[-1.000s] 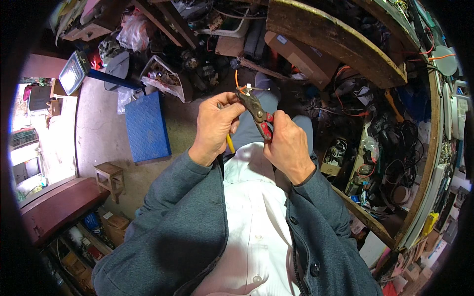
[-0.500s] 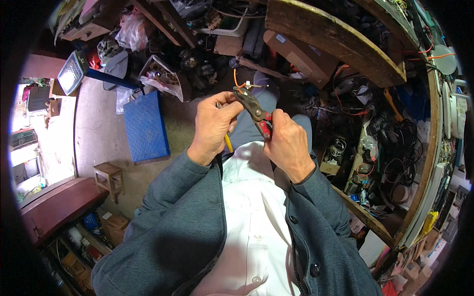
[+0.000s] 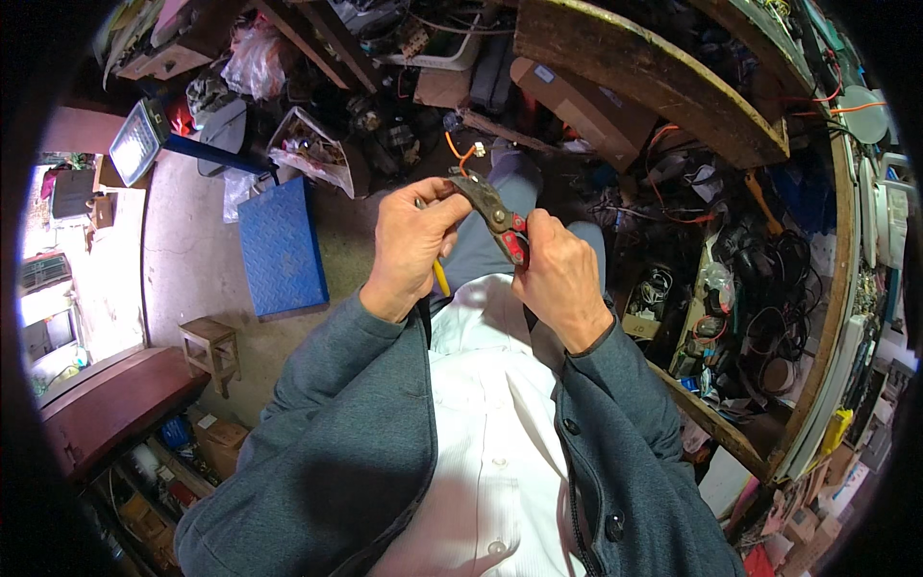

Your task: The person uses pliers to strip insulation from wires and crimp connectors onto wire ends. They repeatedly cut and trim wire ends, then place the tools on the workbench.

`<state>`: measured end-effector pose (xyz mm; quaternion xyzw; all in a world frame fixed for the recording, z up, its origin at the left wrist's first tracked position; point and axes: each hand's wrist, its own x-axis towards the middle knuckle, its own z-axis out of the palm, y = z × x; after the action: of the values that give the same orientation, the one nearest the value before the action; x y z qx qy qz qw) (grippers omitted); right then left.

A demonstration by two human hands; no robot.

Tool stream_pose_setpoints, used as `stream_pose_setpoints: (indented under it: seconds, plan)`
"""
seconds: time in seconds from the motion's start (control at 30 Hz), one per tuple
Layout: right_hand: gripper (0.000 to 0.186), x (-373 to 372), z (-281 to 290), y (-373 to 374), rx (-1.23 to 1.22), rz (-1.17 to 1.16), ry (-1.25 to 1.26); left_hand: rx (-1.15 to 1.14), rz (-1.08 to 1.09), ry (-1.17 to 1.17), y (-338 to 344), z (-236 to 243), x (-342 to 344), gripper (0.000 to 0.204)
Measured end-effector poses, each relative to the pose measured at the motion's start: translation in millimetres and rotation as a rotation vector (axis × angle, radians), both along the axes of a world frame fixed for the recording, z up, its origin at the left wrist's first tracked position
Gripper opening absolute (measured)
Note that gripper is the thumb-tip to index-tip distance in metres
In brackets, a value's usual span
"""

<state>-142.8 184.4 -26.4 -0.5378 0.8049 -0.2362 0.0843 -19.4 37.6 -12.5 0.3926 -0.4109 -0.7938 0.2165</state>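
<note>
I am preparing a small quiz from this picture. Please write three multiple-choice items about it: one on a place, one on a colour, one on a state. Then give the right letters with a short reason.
1. Where does the blue plate lie?
A. on the floor to the person's left
B. on the wooden shelf
C. on the person's lap

2. What colour are the handles of the pliers?
A. green
B. red
C. white

3. What is the right hand doing?
A. hanging open and empty
B. resting on the stool
C. gripping the pliers' handles

Answers:
1 A, it lies flat on the concrete left of the left hand.
2 B, red shows where the handles leave the right fist.
3 C, the fingers are curled round the handles, while the pliers' head meets the orange wire at the left hand.
</note>
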Motion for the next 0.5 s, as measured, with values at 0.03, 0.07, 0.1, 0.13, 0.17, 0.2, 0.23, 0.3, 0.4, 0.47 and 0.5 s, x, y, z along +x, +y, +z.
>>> stream_pose_setpoints:
  seconds: [0.03,0.07,0.1,0.13,0.17,0.2,0.23,0.3,0.4,0.47,0.5]
  plan:
    - [0.028,0.3,-0.1,-0.2,0.002,0.0,0.001,-0.003,0.001,-0.003,0.0,-0.5,0.5,0.013]
    - [0.028,0.4,0.9,-0.4,0.011,0.0,-0.004,-0.007,0.0,-0.003,0.0,0.0,0.7,0.013]
    - [0.028,0.4,2.9,-0.7,0.02,0.0,-0.009,-0.011,-0.002,-0.003,-0.1,1.1,1.0,0.013]
    - [0.028,0.3,4.1,-0.8,0.03,-0.001,-0.015,-0.015,-0.004,-0.003,-0.1,1.7,1.0,0.013]
    - [0.028,0.1,3.8,-0.7,0.022,-0.001,-0.005,-0.016,-0.002,0.001,0.0,1.6,0.9,0.012]
    - [0.028,-0.1,3.1,-0.5,0.014,0.0,0.005,-0.017,0.0,0.004,0.0,1.4,0.7,0.012]
    - [0.028,-0.3,2.6,-0.5,0.006,0.0,0.016,-0.018,0.002,0.008,-0.1,0.8,0.6,0.012]
    - [0.028,-0.5,3.0,-0.2,0.021,0.006,0.012,-0.018,-0.013,0.003,-0.9,-1.1,1.6,0.013]
    - [0.029,0.4,4.8,-0.4,-0.016,0.009,-0.043,-0.03,-0.004,0.003,-0.6,-0.3,0.1,0.012]
    - [0.029,2.1,7.6,-1.4,-0.013,0.009,-0.085,-0.045,0.007,0.001,-0.8,-0.8,-0.6,0.011]
    - [0.03,3.2,9.5,-2.3,0.011,0.009,-0.1,-0.055,0.01,-0.003,-1.3,-2.5,-0.6,0.011]
